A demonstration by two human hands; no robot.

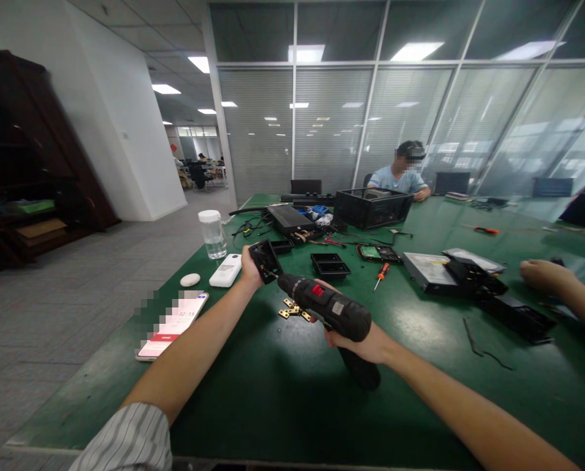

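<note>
My left hand (251, 267) is closed around the edge of a small black plastic tray-like part (265, 260), tilted up above the table. A black cordless drill (329, 306) is in my right hand (355, 343), its fingers wrapped about the grip. The drill's bit points left and meets the inside of the black part; whether it touches a screw is too small to tell. Under the drill's nose lies a small pile of brass-coloured metal pieces (292, 310). Just beyond, a similar black part with two compartments (330, 265) rests on the green table (253, 405).
To the left are a clear jar (214, 234), a white device (226, 270), a round white case (190, 280) and a phone (174, 324). An orange screwdriver (382, 276), a metal drive (429, 271) and a black computer case (373, 207) lie beyond. Another person's hand (547, 278) is at right.
</note>
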